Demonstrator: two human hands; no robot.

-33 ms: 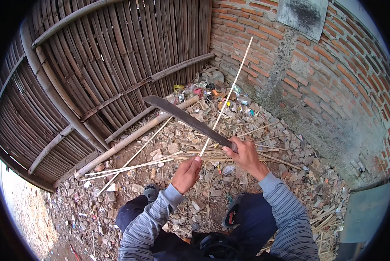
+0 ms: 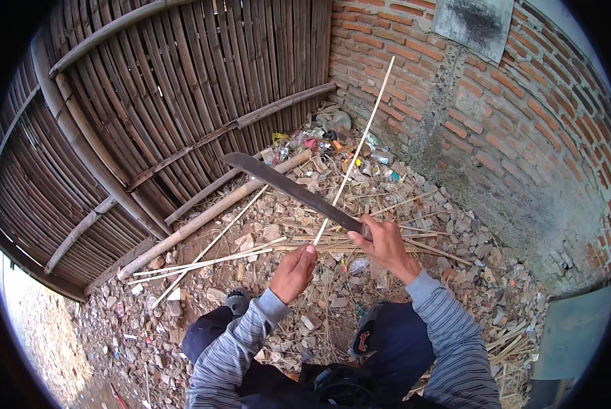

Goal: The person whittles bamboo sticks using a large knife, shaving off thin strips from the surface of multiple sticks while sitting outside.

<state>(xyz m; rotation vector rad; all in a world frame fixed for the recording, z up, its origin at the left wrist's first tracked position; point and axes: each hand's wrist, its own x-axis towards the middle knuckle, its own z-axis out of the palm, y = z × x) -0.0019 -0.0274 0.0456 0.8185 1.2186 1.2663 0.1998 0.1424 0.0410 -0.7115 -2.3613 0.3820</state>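
While the left hand (image 2: 292, 274) closes its thumb and fingers around the near end of a thin pale strip (image 2: 365, 129), I have the right hand (image 2: 387, 249) wrapped around the handle of a long dark machete (image 2: 295, 190). I judge the step to be one of working the blade on the strip; whether the edge touches it, I cannot tell from this view. Another stroke would call for a firm left pinch, a steady right wrist and the left fingers clear of the blade. From the left hand, the strip runs away from me, tilted to the right, passing behind the blade near the handle, left of the right hand. The machete points up and to the left, above loose strips (image 2: 183, 269) lying on the rubble (image 2: 333, 290).
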